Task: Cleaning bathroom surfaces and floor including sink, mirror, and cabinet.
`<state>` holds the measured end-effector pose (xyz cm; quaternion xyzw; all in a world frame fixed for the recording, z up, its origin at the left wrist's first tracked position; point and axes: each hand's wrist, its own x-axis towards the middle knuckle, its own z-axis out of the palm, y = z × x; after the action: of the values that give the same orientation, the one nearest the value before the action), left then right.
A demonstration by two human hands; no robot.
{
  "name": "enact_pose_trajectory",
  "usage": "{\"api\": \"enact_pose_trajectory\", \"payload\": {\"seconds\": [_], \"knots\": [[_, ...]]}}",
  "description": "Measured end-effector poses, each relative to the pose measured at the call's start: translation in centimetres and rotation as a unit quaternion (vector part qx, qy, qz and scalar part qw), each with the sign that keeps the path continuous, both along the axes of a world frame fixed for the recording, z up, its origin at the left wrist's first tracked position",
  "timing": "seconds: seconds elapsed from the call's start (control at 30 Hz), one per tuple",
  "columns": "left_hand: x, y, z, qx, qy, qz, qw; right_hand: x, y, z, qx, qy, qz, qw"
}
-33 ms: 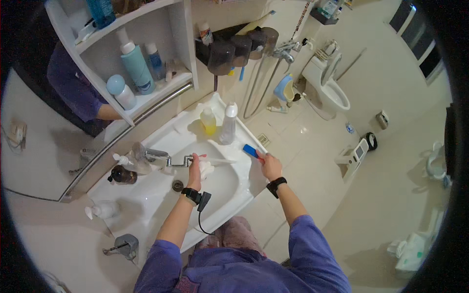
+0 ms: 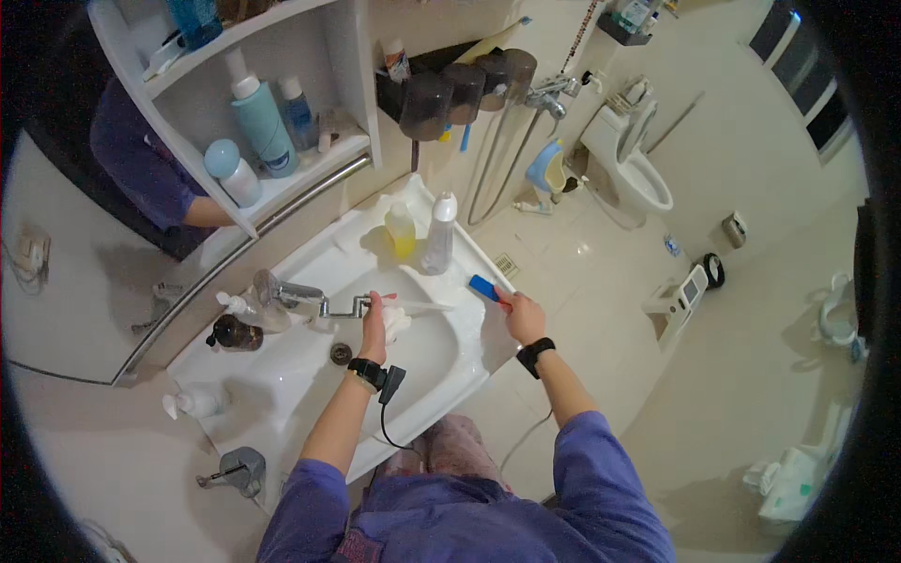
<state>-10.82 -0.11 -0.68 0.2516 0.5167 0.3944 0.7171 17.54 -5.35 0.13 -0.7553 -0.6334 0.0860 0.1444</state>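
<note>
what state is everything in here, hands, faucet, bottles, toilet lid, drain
faucet: apparently running, pale streak leaving its end sideways
left hand: raised at the faucet's jointed end; grip unclear
blue tool: held
right hand: closed on the blue tool
clear bottle: upright, capped
yellow bottle: upright
toilet lid: raised
drain: open or stopped, cannot tell

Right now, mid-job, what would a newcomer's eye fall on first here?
Probably the bright blue tool in the right hand, against the right side of the white sink. Next, the left hand at the outer end of the jointed faucet, with what looks like a water stream shooting rightward. Then the tall teal bottle on the shelf at upper left.
</note>
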Motion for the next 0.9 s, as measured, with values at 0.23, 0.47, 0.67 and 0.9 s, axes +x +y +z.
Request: {"api": "enact_pose_trajectory", "payload": {"seconds": [0.23, 0.47, 0.67, 0.9], "knots": [[-0.2, -0.7, 0.2, 0.012, 0.047, 0.023, 0.999, 1.8, -3.9, 0.6, -0.084, -0.018, 0.037, 0.996], [-0.7, -1.3, -1.8, 0.022, 0.078, 0.016, 0.997, 2.8, -1.9, -0.3, -0.048, -0.003, 0.056, 0.997], [0.3, -1.9, -2.3, 0.029, 0.097, 0.069, 0.992, 4.9, 0.6, 0.3, -0.07, -0.056, 0.107, 0.99], [1.6, -3.7, -2.8, 0.074, 0.228, 0.089, 0.967, 6.0, 3.9, -0.3, 0.036, -0.081, 0.22, 0.971]]}}
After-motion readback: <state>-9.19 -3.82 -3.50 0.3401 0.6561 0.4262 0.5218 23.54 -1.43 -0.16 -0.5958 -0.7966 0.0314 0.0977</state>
